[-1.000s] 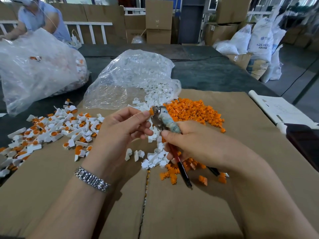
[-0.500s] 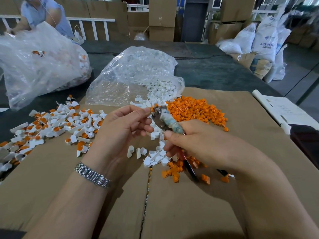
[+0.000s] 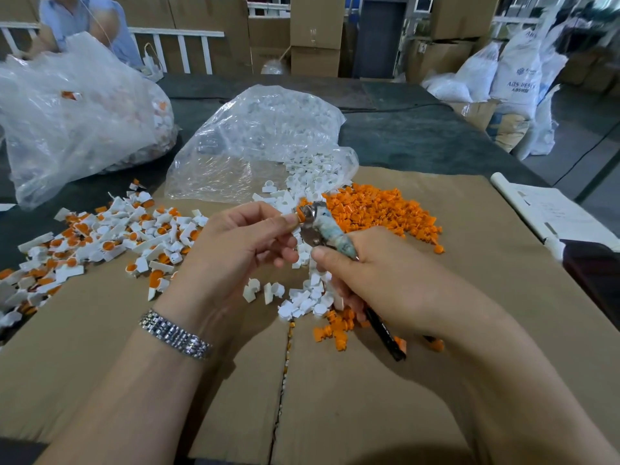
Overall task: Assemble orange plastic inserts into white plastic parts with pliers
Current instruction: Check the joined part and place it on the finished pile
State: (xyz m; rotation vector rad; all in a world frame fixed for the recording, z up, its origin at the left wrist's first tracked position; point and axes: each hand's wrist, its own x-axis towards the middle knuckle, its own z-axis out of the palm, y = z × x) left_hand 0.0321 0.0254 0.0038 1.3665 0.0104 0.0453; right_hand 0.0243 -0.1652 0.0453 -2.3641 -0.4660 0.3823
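Note:
My right hand [image 3: 379, 276] grips the pliers [image 3: 322, 226], whose tape-wrapped jaws point up and left and whose dark handles stick out below my palm. My left hand [image 3: 241, 250] pinches a small part with an orange insert [image 3: 299, 212] right at the jaw tips; the part is mostly hidden by my fingertips. Behind the pliers lies a pile of loose orange inserts [image 3: 379, 209]. Loose white parts [image 3: 305, 300] lie under my hands. Assembled white-and-orange pieces [image 3: 100, 236] are spread at the left.
A clear bag of white parts [image 3: 261, 142] lies open behind my hands. A larger clear bag [image 3: 73, 109] sits far left, with another person behind it. Brown cardboard [image 3: 469, 263] covers the table. A white paper sheet [image 3: 553, 213] lies at the right edge.
Both hands stay together at the pliers' tips with only slight shifts. The view has tilted a little, so the scene sits slightly lower in frame.

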